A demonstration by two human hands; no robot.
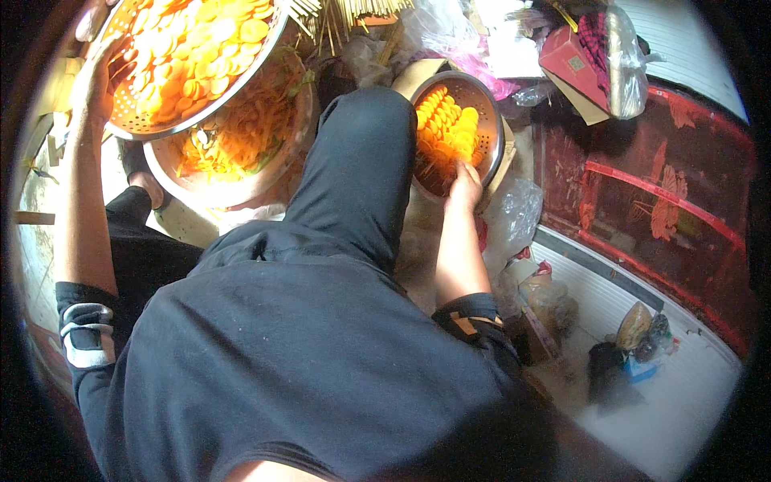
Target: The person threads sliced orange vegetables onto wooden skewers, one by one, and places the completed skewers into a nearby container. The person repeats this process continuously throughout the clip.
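Note:
My left hand is at the left side of a large metal colander, its fingers reaching in over the rim. Round orange slices, apparently carrot, fill that colander. Glare hides whether the fingers grip anything. To the right of my raised knee, my right hand is inside a smaller metal colander. Its fingers are closed at the near ends of skewers of carrot slices; how many it holds is unclear. The skewers lie side by side in rows.
Beneath the large colander sits a wide basin of peelings. Bare bamboo skewers lie at the top. A cardboard box is under the small colander. Plastic bags, a red box and a red-framed panel stand at right.

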